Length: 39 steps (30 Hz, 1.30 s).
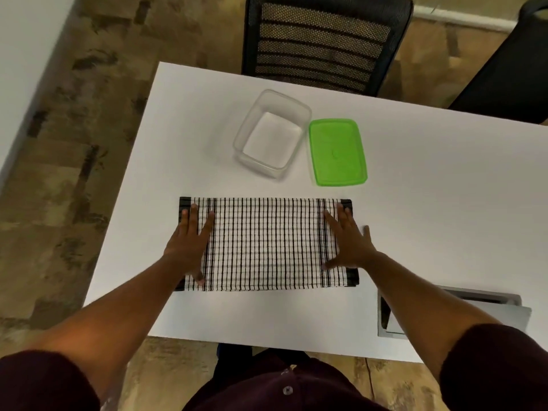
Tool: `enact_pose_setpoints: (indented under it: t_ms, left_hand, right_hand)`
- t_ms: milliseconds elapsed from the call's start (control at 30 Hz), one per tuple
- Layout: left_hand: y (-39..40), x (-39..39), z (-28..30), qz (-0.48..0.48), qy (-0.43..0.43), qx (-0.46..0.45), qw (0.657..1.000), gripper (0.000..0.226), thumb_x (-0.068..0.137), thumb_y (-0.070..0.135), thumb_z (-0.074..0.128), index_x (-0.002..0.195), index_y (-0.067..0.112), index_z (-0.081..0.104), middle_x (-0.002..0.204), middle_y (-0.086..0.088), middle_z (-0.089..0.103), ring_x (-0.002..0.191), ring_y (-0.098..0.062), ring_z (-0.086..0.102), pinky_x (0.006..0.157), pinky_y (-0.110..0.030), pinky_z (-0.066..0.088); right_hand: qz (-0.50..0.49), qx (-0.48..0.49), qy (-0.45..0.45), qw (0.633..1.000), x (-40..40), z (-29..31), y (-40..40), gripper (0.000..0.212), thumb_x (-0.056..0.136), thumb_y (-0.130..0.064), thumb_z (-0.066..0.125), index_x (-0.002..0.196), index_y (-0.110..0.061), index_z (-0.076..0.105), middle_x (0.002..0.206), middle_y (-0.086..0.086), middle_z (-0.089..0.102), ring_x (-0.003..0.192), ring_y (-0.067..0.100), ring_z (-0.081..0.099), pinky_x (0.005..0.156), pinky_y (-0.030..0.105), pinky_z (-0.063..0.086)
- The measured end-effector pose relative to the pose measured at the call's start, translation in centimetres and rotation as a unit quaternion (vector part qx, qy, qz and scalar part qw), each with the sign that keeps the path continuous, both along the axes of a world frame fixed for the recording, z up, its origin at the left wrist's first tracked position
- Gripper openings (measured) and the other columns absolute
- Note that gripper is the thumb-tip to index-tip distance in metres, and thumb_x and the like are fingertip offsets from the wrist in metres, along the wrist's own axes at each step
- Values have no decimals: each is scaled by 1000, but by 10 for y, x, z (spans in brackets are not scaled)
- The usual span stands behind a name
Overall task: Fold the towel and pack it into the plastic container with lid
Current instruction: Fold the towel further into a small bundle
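Observation:
A black-and-white checked towel lies flat on the white table as a wide rectangle, its near edge showing a fold. My left hand rests on the towel's left end with fingers straight and spread. My right hand lies flat on the right end in the same way. Beyond the towel stands a clear plastic container, open and with nothing in it. Its green lid lies flat on the table just to the container's right.
A black mesh office chair stands at the table's far edge, with another dark chair at the far right. A grey cable hatch is set into the table near my right forearm. Patterned floor lies to the left.

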State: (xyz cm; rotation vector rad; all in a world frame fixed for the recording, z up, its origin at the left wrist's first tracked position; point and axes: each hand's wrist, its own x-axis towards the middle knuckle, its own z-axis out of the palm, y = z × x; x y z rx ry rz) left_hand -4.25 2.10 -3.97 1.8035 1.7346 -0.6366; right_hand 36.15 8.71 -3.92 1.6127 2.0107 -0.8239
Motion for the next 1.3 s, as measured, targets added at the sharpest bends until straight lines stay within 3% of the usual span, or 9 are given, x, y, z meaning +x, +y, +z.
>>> enact_pose_setpoints:
  t_ms: [133,267,467,600,700,900,1067,1200,1300]
  left_hand:
    - [-3,6,3,-27,-11,12,999,164,51,61,89,150,12,-32,154,-23,-42,145,-42,-32,125,-53,-2]
    - [-20,30,-2,-27,-115,91,989,136,67,81,63,157,17,-18,162,-9,-32,151,-31,-24,126,-51,2]
    - [-50,82,-27,-38,-135,77,987,117,71,88,43,154,36,-22,161,1,-35,149,-30,-30,123,-59,-4]
    - [-53,87,-35,-28,-125,83,988,119,72,84,48,153,35,-26,158,2,-41,147,-31,-35,121,-59,-10]
    - [-52,81,-36,-41,-124,80,988,120,72,84,49,151,37,-28,158,2,-41,147,-31,-34,121,-57,-11]
    - [-48,75,-31,-35,-161,64,984,111,79,77,52,157,32,-12,162,2,-33,149,-29,-30,122,-54,-10]
    - [-50,66,-24,61,-260,101,959,94,89,62,58,159,19,14,168,2,-12,154,-21,-17,126,-47,2]
    - [-56,42,-18,166,-294,144,930,80,94,46,61,156,12,26,169,1,-1,155,-20,-8,123,-39,8]
    - [-65,8,-18,180,-225,159,944,75,96,34,61,157,10,24,169,-4,2,156,-25,-3,124,-41,12]
  right_hand:
    - [-206,141,97,963,-8,2,-13,96,79,-47,81,156,-15,34,166,11,21,153,30,23,117,55,35]
    - [-424,136,30,895,-22,2,-28,76,84,-43,75,144,-10,43,141,17,46,133,40,47,105,56,44]
    - [-481,61,9,875,-22,-7,-44,59,84,-43,74,128,-10,50,126,11,61,118,37,60,104,53,46]
    - [-485,7,122,866,-14,-6,-35,14,84,-25,75,91,-18,66,104,12,76,90,29,70,92,48,59]
    - [-523,-25,231,820,-10,0,-33,9,83,-17,76,89,-20,70,102,12,77,93,31,74,90,49,61]
    - [-572,-115,386,714,4,19,-31,38,95,-15,67,131,-17,58,123,17,71,109,37,71,88,52,61]
    - [-504,-119,433,737,-16,42,-25,51,100,-13,60,143,-34,46,126,9,71,106,30,71,87,47,60]
    - [-443,-91,421,786,-76,59,-21,53,102,-13,53,145,-42,43,106,7,71,76,14,69,59,27,55]
    - [-370,-64,425,824,-132,63,-25,52,103,-8,47,149,-33,42,126,4,66,96,12,66,77,25,55]
